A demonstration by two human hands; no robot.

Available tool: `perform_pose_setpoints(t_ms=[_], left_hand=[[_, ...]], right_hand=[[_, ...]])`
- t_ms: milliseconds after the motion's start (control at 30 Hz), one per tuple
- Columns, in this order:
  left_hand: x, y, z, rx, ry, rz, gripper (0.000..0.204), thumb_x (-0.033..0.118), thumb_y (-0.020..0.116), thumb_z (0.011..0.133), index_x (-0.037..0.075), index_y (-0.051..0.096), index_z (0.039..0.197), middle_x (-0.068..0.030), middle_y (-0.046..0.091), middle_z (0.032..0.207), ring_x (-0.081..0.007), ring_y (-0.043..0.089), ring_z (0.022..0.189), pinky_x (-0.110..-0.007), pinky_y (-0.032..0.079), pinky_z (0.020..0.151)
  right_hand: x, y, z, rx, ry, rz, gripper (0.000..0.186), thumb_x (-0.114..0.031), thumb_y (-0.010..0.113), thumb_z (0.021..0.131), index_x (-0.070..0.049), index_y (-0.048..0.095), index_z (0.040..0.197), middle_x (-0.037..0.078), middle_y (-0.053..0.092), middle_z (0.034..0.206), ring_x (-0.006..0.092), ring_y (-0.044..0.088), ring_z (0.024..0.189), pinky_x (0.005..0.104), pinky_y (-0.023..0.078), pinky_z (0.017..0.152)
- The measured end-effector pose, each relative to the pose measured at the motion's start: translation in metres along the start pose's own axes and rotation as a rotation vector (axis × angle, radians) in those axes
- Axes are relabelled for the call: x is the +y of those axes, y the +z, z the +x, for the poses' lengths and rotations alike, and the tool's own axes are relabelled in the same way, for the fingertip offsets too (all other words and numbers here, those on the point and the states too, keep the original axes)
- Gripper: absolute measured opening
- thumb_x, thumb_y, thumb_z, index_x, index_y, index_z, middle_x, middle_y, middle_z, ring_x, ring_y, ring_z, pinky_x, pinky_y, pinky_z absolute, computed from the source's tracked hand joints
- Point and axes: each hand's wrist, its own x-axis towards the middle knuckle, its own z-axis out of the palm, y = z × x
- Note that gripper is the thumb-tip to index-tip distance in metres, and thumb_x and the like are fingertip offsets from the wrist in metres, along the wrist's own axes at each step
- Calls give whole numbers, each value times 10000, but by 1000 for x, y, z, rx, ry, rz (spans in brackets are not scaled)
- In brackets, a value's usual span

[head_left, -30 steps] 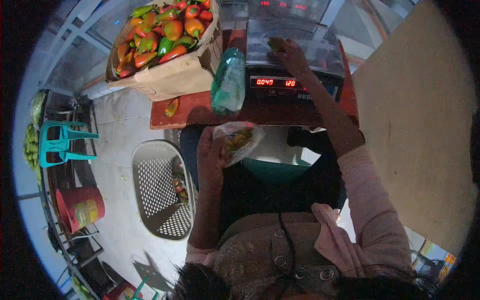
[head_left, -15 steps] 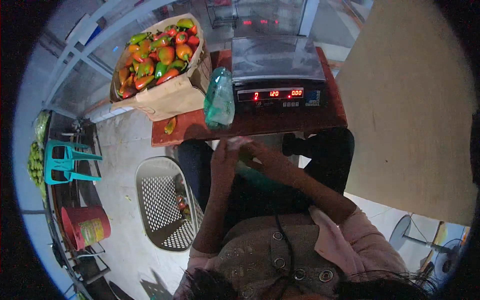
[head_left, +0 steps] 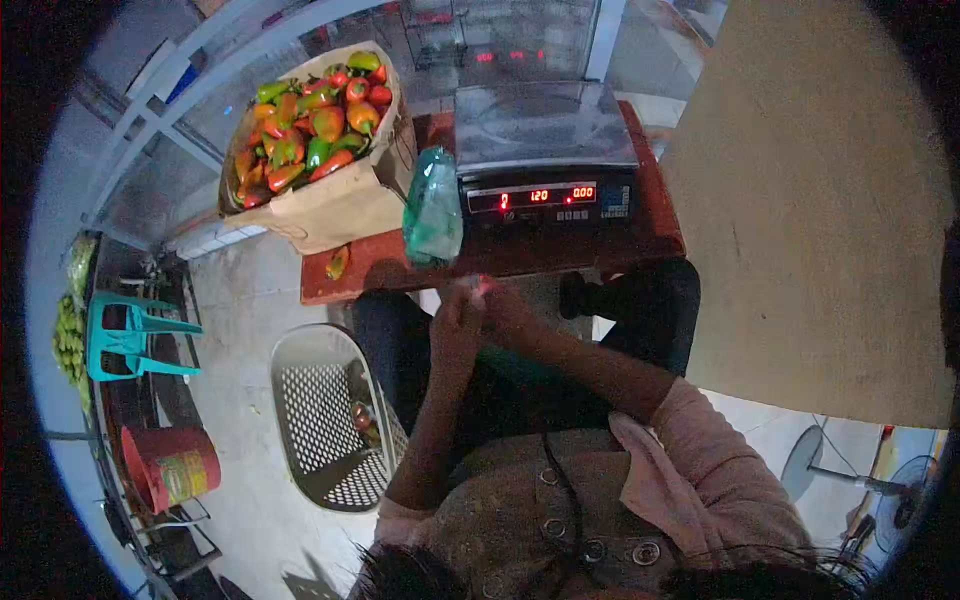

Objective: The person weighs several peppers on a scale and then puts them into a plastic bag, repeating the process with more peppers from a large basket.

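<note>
My left hand [head_left: 458, 322] and my right hand [head_left: 507, 314] are together just off the front edge of the red table [head_left: 545, 240], over my lap. The fingers of both are closed against each other around a small pale, pinkish thing [head_left: 481, 284], too dim and blurred to name. Under my right forearm a dark green sheen [head_left: 515, 362] lies on my lap, perhaps thin plastic. Just beyond my hands stands a green translucent plastic bag [head_left: 434, 208], next to a digital scale [head_left: 547, 160] with lit red digits and a bare metal platform.
A brown paper bag [head_left: 345, 208] full of red, orange and green peppers [head_left: 318, 128] stands at the table's left. One loose pepper [head_left: 338, 262] lies before it. A white basket [head_left: 318, 420] with some peppers sits left of my legs. A tan board [head_left: 810, 220] rises at the right.
My hands have drawn closer together, and my right fingers have folded in toward the left hand. The view has shifted slightly; the bags and scale stay put.
</note>
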Motion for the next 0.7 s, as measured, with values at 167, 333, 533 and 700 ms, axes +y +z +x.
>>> perform_pose_setpoints(t_ms=[167,333,533,700], left_hand=[[-36,-30,35,-5,-40,225,162,181,455,775,20,448,799,-107,498,673,-172,481,631,-296,384,583],[-28,-55,48,69,-95,-585,85,122,481,767,56,445,725,-19,462,564,-101,441,501,-231,362,469],[13,-67,47,60,-209,-513,89,92,487,771,92,443,693,57,374,515,-10,317,400,-159,241,348],[62,-62,41,-69,-98,-491,90,98,474,781,70,451,698,49,402,539,-8,322,411,-149,262,380]], right_hand=[[-42,-37,40,-386,111,-406,190,-220,504,705,-78,535,827,117,549,764,248,553,702,346,452,605],[-51,-87,51,-619,-34,-569,230,-214,532,671,-70,524,849,119,551,726,283,550,682,363,446,579],[-60,-92,59,-290,-190,-589,243,-213,523,713,-68,488,905,111,525,702,241,522,701,337,402,628],[-81,-94,75,-278,-8,-364,383,-219,600,639,-74,479,973,108,558,746,270,559,710,337,427,636]])
